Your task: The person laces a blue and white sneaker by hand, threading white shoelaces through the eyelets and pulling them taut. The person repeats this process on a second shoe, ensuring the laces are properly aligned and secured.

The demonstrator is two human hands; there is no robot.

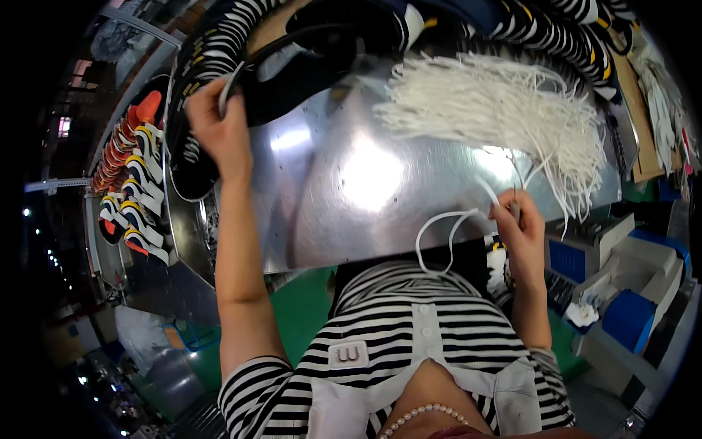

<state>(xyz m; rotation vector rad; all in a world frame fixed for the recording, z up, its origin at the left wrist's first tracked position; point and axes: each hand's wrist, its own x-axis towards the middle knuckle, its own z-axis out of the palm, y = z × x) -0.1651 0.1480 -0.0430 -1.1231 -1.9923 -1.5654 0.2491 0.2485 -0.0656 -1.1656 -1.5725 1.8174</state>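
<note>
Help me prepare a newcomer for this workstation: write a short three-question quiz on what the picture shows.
1. True or false: the bundle of white cords lies on the metal table.

2. Multiple choice: which of the person's hands has a looped white cord hanging from it?
A) the left hand
B) the right hand
C) neither hand

3. Fill in the missing word: the floor seen below the table's near edge is ____ in colour.

Key: 1. True. 2. B. 3. Green.
</note>
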